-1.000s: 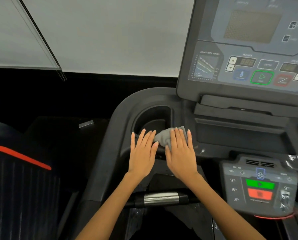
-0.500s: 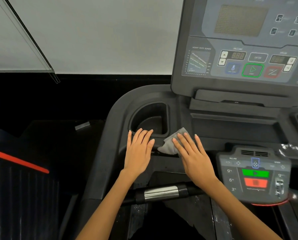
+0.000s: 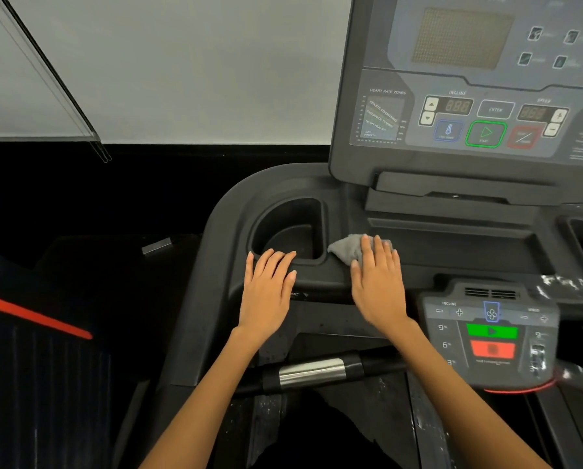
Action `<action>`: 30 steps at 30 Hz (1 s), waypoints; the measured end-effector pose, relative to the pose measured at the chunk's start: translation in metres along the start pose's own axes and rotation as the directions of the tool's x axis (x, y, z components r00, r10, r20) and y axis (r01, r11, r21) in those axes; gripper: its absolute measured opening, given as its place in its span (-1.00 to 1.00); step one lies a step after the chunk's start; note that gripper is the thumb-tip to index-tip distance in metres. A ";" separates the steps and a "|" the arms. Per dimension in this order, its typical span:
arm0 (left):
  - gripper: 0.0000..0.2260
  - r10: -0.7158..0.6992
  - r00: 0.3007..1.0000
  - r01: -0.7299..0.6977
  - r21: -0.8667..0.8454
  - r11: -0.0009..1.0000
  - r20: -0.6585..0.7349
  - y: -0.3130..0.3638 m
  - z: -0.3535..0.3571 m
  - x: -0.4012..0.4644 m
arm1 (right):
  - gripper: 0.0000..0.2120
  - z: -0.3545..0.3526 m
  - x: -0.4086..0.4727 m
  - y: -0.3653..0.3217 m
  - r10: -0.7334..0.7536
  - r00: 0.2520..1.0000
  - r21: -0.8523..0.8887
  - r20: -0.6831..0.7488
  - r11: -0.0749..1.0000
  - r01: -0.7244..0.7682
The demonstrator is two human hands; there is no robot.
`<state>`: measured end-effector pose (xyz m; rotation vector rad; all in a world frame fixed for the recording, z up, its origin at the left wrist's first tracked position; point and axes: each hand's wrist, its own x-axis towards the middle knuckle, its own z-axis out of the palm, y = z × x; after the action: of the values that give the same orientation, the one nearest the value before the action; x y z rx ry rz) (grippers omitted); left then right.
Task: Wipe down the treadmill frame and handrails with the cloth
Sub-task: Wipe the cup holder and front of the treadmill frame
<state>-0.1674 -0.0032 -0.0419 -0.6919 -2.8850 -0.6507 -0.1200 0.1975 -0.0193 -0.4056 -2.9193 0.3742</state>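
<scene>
A small grey cloth (image 3: pixel 346 249) lies on the dark treadmill frame (image 3: pixel 215 265), just right of the left cup holder (image 3: pixel 288 228). My right hand (image 3: pixel 378 282) presses flat on the cloth with straight fingers, covering its right part. Flat on the frame, my left hand (image 3: pixel 270 286) rests with its fingertips at the cup holder's front rim. A handrail bar with a silver grip sensor (image 3: pixel 312 372) runs across below my wrists.
The console (image 3: pixel 469 96) with display and buttons rises at the upper right. A lower control pad (image 3: pixel 489 336) with green and red buttons sits right of my right hand. A neighbouring machine with a red stripe (image 3: pixel 33 316) stands at left.
My right hand has slid the cloth to the right along the frame, away from the left hand. My left hand stays near the cup holder's rim.
</scene>
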 end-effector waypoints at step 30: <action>-0.56 -0.169 0.977 0.178 -0.056 0.983 0.129 0.081 0.025 -0.121 | -0.74 0.005 -0.123 0.040 -0.265 0.962 0.000 -0.070 0.964 0.266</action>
<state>-0.0233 0.0229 -0.0571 -0.5080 -3.0768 -0.7534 0.0053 0.1982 -0.0515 -0.0218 -2.8500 0.3265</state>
